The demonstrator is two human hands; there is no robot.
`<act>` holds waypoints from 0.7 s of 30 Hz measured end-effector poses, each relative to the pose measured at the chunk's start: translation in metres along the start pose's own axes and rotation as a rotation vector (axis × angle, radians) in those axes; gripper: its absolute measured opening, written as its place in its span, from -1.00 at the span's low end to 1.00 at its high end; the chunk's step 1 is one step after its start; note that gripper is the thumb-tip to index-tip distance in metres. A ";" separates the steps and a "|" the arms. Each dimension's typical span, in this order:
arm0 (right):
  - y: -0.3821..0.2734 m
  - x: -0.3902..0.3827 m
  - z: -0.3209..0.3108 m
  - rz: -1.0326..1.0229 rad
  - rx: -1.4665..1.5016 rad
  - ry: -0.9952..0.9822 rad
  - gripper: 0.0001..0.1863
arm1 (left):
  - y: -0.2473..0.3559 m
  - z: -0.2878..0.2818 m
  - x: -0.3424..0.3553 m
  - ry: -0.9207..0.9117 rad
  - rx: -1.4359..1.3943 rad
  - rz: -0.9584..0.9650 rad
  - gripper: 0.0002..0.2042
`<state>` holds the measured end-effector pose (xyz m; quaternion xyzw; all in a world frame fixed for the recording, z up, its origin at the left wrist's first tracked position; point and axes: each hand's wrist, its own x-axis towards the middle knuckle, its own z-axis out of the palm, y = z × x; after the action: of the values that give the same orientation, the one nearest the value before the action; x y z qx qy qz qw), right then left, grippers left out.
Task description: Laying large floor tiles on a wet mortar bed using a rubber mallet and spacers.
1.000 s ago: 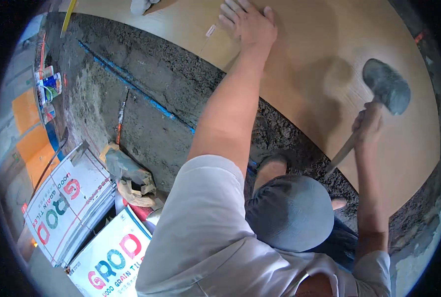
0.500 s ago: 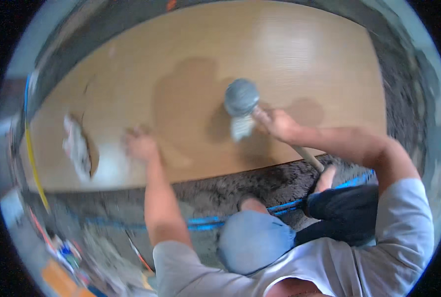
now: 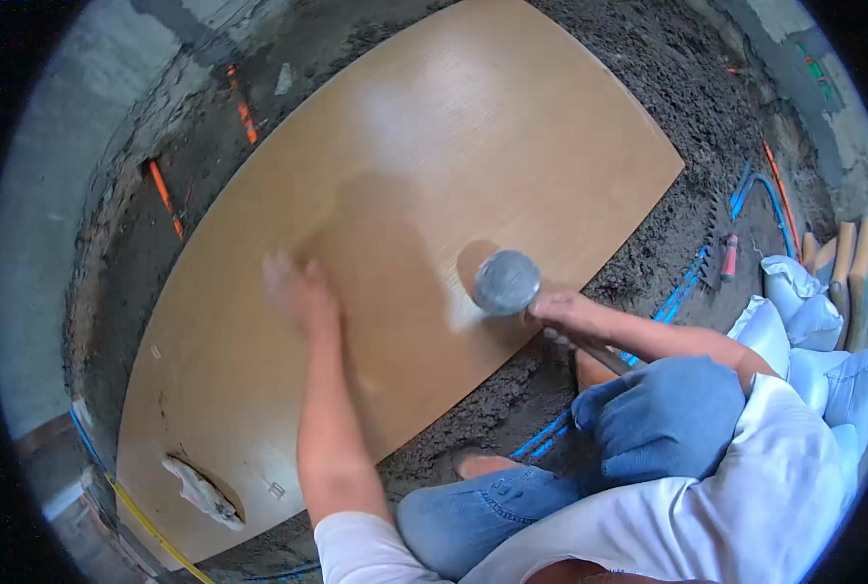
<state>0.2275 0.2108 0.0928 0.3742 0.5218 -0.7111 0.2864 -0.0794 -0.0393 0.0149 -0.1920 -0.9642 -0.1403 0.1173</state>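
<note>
A large tan board (image 3: 512,97) with a smooth, wood-like face lies before me. My left hand (image 3: 302,292) is over its middle, fingers outstretched and slightly blurred; nothing is held in it. My right hand (image 3: 560,313) grips a mallet (image 3: 508,282) by its light handle, just behind the round grey head. The mallet head is over the board's near edge, and its shadow falls beside it. A crumpled white cloth (image 3: 203,493) rests on the board's near left part.
Dark, wet mortar (image 3: 697,117) surrounds the board. Blue tubing (image 3: 682,287) and orange conduits (image 3: 166,200) run along it. A red-handled notched trowel (image 3: 729,258), white bags (image 3: 802,307) and wooden handles (image 3: 848,263) are at the right. A yellow strip (image 3: 147,526) crosses the near left corner.
The view has turned, so the board now slants up to the right. The mallet appears lower and further right, nearer the board's near edge. My left hand stays over the board.
</note>
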 end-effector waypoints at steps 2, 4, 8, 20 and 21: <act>0.006 0.009 -0.005 -0.124 -0.161 0.048 -0.64 | 0.081 0.030 0.038 -0.138 -0.024 0.022 -0.45; -0.007 0.023 -0.010 -0.195 -0.233 0.062 -0.64 | 0.130 0.058 0.073 -0.136 -0.012 0.046 -0.43; -0.062 0.049 -0.052 -0.307 -0.176 0.266 -0.63 | 0.184 0.085 0.096 -0.110 0.026 0.018 -0.44; -0.166 0.104 -0.124 -0.272 0.062 0.525 -0.56 | 0.188 0.082 0.097 -0.270 0.065 0.001 -0.43; -0.165 0.102 -0.124 -0.258 0.060 0.522 -0.56 | 0.187 0.082 0.097 -0.283 0.067 -0.004 -0.43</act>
<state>0.0677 0.3762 0.0733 0.4834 0.5999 -0.6364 0.0381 -0.1057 0.1852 0.0081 -0.2038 -0.9757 -0.0797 -0.0137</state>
